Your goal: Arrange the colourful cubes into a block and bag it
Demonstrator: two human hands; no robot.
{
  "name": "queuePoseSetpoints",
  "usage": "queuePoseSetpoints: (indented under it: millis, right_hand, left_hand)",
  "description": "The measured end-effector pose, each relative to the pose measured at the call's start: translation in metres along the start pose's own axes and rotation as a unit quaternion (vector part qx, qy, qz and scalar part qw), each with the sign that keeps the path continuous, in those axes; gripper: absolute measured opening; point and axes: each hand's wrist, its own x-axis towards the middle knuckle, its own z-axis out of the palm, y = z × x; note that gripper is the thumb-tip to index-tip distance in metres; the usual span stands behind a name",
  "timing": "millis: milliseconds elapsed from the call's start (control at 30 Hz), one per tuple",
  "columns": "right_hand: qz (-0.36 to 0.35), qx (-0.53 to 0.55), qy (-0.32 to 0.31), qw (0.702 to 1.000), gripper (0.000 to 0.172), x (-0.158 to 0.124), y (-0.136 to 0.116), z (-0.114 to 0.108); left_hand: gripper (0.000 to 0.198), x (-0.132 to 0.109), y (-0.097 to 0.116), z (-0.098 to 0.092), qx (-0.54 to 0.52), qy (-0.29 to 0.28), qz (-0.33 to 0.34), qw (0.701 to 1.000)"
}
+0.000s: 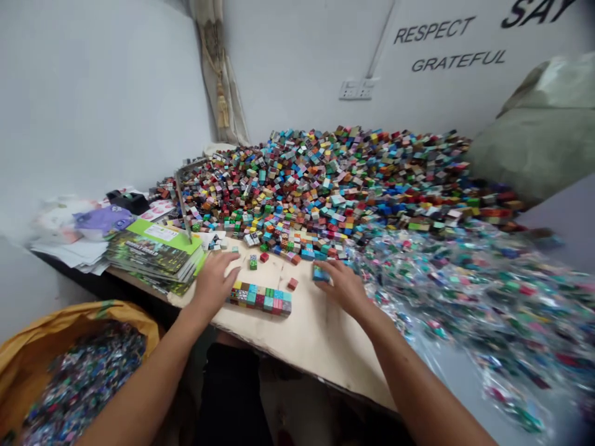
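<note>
My left hand (214, 282) rests flat on a pale wooden board (320, 341), fingers apart and holding nothing. Just beyond its fingertips stand a small green cube (253, 262) and a red cube (264, 256). My right hand (341, 286) grips a blue cube (320, 274) at its fingertips against the board. Between my hands lies a tight row of multicoloured cubes (259, 299), and a lone red cube (292, 284) sits just beyond its right end. A huge heap of small multicoloured cubes (316, 192) spreads behind them.
Many clear plastic bags of cubes (478, 310) spill down the right. A yellow sack of bagged items (69, 365) sits at lower left. Green-covered booklets (155, 254), papers and a black box (129, 201) lie at left. A grey-green sack (543, 124) bulges in at upper right.
</note>
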Motion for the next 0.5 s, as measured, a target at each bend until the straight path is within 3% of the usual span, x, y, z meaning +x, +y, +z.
queuePoseSetpoints:
  millis: [67, 167, 300, 400, 500]
  right_hand:
    - [0.005, -0.042, -0.021, 0.999, 0.045, 0.012, 0.001, 0.005]
    - [-0.010, -0.045, -0.030, 0.998, 0.039, 0.017, -0.001, 0.009]
    - [-0.030, -0.043, -0.041, 0.998, 0.038, 0.008, 0.003, 0.007]
    - [-0.051, -0.028, -0.047, 0.997, 0.040, -0.009, 0.013, 0.004]
    - [-0.072, -0.002, -0.039, 0.997, 0.041, -0.035, 0.019, 0.004]
  left_hand:
    - [0.034, 0.031, 0.013, 0.012, 0.096, -0.151, 0.006, 0.984]
    - [0.043, 0.066, 0.022, 0.036, 0.146, -0.249, -0.001, 0.957]
    - [0.033, 0.084, 0.027, 0.056, 0.183, -0.301, -0.008, 0.936]
    - [0.030, 0.082, 0.044, 0.051, 0.192, -0.309, 0.007, 0.931]
    - [0.033, 0.063, 0.078, 0.038, 0.175, -0.286, 0.049, 0.941]
